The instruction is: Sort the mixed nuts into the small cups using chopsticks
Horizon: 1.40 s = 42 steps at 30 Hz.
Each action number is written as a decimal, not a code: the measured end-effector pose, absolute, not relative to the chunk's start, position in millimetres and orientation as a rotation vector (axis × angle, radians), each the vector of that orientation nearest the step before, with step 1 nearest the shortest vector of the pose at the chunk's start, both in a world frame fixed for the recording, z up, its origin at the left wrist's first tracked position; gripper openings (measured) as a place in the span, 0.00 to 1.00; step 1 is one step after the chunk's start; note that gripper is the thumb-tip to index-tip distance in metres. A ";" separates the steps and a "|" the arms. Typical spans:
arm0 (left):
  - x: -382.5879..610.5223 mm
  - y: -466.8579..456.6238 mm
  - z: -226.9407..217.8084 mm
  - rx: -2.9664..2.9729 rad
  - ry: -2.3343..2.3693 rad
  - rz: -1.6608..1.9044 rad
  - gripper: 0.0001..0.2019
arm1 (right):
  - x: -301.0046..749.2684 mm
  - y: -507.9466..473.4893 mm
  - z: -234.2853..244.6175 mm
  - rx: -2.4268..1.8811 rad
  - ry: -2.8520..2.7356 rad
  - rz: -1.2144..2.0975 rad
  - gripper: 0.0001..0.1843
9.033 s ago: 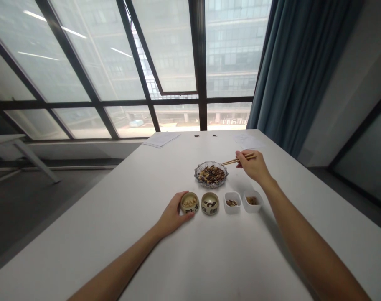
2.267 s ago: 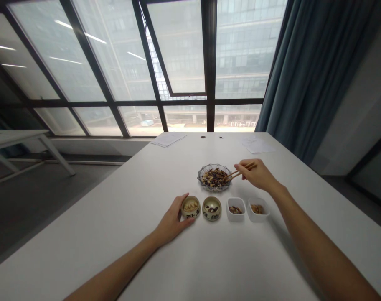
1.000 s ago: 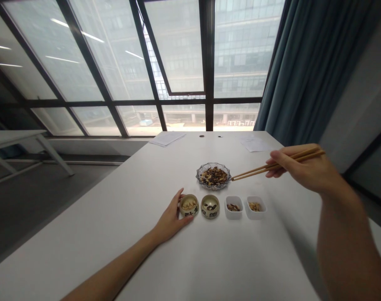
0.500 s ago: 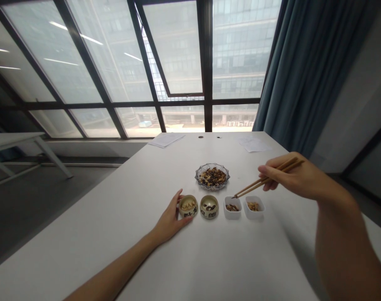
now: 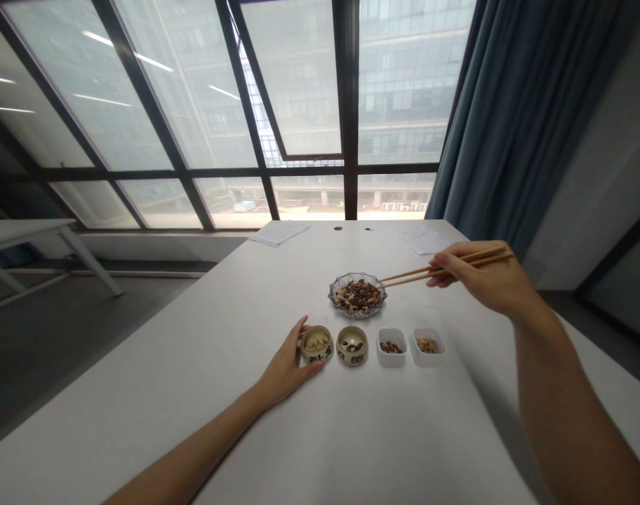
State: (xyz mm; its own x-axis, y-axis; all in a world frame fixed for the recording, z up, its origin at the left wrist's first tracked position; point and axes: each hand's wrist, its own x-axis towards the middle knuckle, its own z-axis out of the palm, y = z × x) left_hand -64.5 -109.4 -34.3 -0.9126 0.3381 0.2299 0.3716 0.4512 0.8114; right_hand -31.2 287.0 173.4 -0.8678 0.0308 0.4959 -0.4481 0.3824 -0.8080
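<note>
- Head view, looking forward and down along a white surface [image 5: 194,407].
- Landmark: a cut-glass dish [image 5: 357,315], heaped with mixed dark and pale nuts or seeds [image 5: 358,295].
- Right hand [image 5: 478,273]: closed on wooden chopsticks [image 5: 412,274], held toward their upper ends, above the surface to the right of the dish. Tips reach the dish's right rim; contact cannot be told, and nothing shows between them. A firm, level hold with the tips close together suits pieces this small.
- Left hand [image 5: 288,372]: open, fingers curved against the left of two ceramic cups [image 5: 316,357], in front of the dish. That cup holds pale pieces.
- Second ceramic cup [image 5: 351,358]: just beside the first, with dark and pale pieces.
- Two white square dishes [image 5: 391,358]: front right of the dish, with small brown and tan pieces.
- Sheets of paper [image 5: 279,232]: beyond the dish.
</note>
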 end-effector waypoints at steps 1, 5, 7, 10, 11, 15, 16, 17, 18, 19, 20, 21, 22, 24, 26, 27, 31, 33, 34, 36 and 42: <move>-64.6 -109.4 -34.4 -0.645 -2.647 -1.492 0.50 | -34.2 283.6 171.9 0.337 -2.164 1.500 0.22; -65.5 -110.2 -36.2 -0.633 -2.656 -1.471 0.50 | -49.5 265.6 159.1 0.310 -2.097 1.520 0.22; -65.8 -110.9 -37.0 -0.636 -2.654 -1.452 0.50 | -60.0 255.6 146.6 0.334 -2.120 1.546 0.22; -65.6 -112.0 -37.6 -0.645 -2.654 -1.442 0.49 | -77.3 240.7 122.0 0.384 -2.173 1.567 0.22; -65.4 -112.3 -37.5 -0.647 -2.655 -1.442 0.49 | -82.6 235.9 113.4 0.399 -2.196 1.570 0.21; -65.0 -112.9 -37.5 -0.652 -2.657 -1.447 0.49 | -97.5 220.2 85.5 0.390 -2.267 1.637 0.23; -65.0 -112.8 -37.8 -0.651 -2.653 -1.455 0.49 | -99.3 217.4 81.1 0.371 -2.271 1.661 0.23; -65.1 -112.7 -38.2 -0.648 -2.649 -1.463 0.49 | -100.5 215.1 77.7 0.353 -2.272 1.683 0.23; -65.2 -112.7 -38.8 -0.643 -2.646 -1.470 0.49 | -101.2 213.2 75.0 0.335 -2.270 1.704 0.22; -65.4 -112.7 -39.4 -0.636 -2.646 -1.477 0.49 | -101.7 211.7 72.8 0.322 -2.267 1.722 0.22; -65.6 -112.8 -40.0 -0.632 -2.648 -1.483 0.49 | -102.1 210.6 70.8 0.317 -2.264 1.734 0.21; -65.7 -112.9 -40.5 -0.632 -2.652 -1.489 0.49 | -102.6 209.7 68.7 0.322 -2.266 1.741 0.21; -65.8 -113.1 -40.9 -0.637 -2.655 -1.492 0.49 | -103.2 209.1 66.4 0.332 -2.273 1.741 0.21; -66.0 -113.6 -41.2 -0.650 -2.661 -1.491 0.49 | -104.9 208.0 61.4 0.344 -2.294 1.716 0.22; -66.1 -113.9 -41.0 -0.656 -2.668 -1.470 0.49 | -106.4 206.8 56.9 0.341 -2.310 1.699 0.21; -66.1 -114.0 -40.8 -0.657 -2.671 -1.459 0.49 | -106.9 206.1 55.1 0.336 -2.311 1.702 0.21; -65.8 -114.1 -40.6 -0.662 -2.668 -1.456 0.48 | -106.5 203.2 52.8 0.323 -2.301 1.744 0.20; -65.6 -114.2 -40.8 -0.665 -2.668 -1.453 0.48 | -105.7 202.5 53.3 0.313 -2.299 1.762 0.19; -65.5 -114.3 -40.9 -0.669 -2.668 -1.447 0.48 | -105.4 202.3 53.7 0.320 -2.307 1.757 0.18; -65.6 -114.4 -41.1 -0.675 -2.666 -1.438 0.48 | -105.1 202.4 54.5 0.375 -2.342 1.683 0.17; -66.1 -114.4 -40.8 -0.672 -2.662 -1.448 0.48 | -103.3 201.1 58.9 0.555 -2.421 1.359 0.17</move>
